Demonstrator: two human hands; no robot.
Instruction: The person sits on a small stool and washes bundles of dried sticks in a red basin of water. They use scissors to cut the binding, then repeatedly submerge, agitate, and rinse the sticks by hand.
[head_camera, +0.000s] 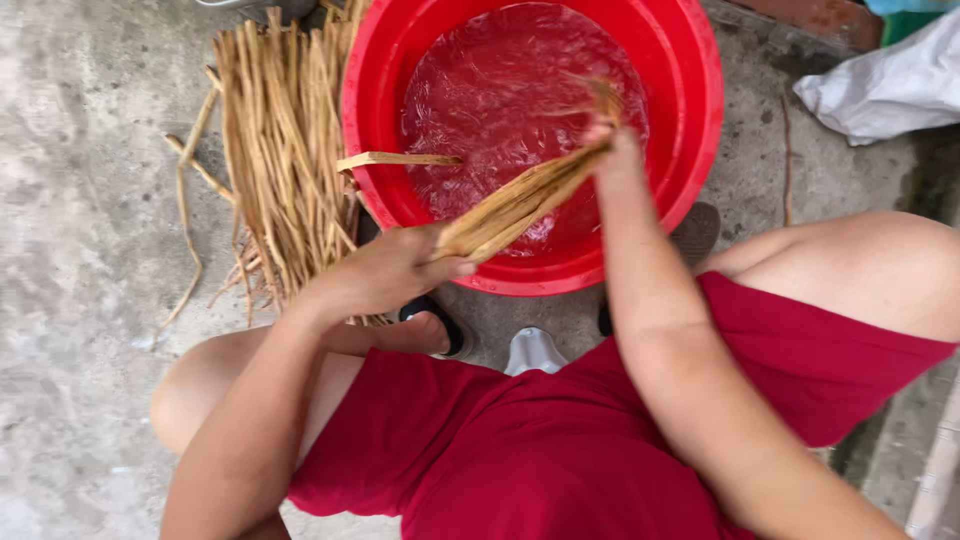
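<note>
You held a bundle of tan fibre strips (520, 200) between both hands, slanting up from lower left to upper right across the near side of the red basin (700, 110). Your left hand (385, 270) was closed around the lower end of the bundle, fingers wrapped over it and thumb lying along the strips, just at the basin's near rim. Your right hand (612, 150) gripped the upper end over the water; its fingers were mostly hidden behind the strips and blurred, so you could see only that it was clamped on the bundle, not how the fingers lay. The frayed tip of the bundle stuck out above that hand.

The basin stood on the concrete floor (80, 200), filled with rippling water (500, 90). One loose strip (400, 159) lay across its left rim, pointing in over the water. Just left of the basin, touching its wall, a heap of dry strips (280, 150) lay on the floor, with a few stray ones curling out to the left.

You were crouched in red shorts (540, 450), knees wide apart. A crumpled white bag (885, 85) lay well off to the upper right.
</note>
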